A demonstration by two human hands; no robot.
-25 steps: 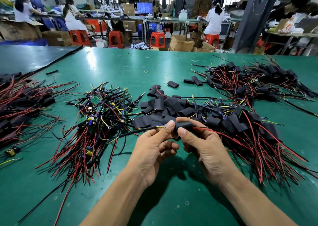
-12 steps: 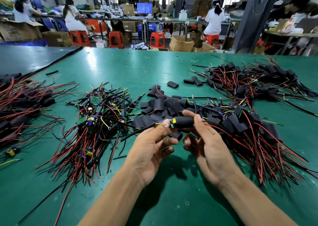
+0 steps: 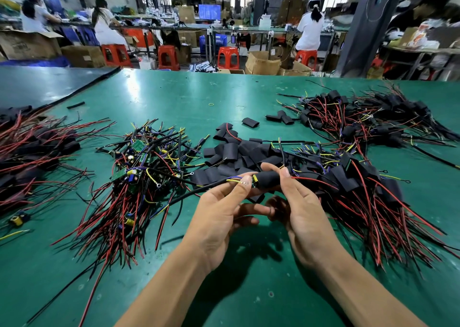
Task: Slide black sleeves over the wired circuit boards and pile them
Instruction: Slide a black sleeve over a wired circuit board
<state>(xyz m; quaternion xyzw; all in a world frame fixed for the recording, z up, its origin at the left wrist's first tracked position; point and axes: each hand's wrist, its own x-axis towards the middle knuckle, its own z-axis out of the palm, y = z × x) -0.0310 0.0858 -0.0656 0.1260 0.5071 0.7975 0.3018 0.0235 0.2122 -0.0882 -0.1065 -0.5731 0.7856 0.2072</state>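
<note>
Above the green table, my left hand pinches the exposed end of a wired circuit board and its thin wires. My right hand grips the black sleeve that covers most of that board. A heap of bare boards with red and black wires lies to the left. Loose black sleeves sit just beyond my hands. A pile of sleeved boards spreads to the right.
A second sleeved pile lies at the far right and another bundle at the left edge. A dark mat covers the far left. People sit on red stools among cardboard boxes beyond the table.
The sleeve has slid further along the board, with only its end still showing. Both hands have lifted slightly, and my right fingers have shifted from pinching the sleeve to wrapping around it.
</note>
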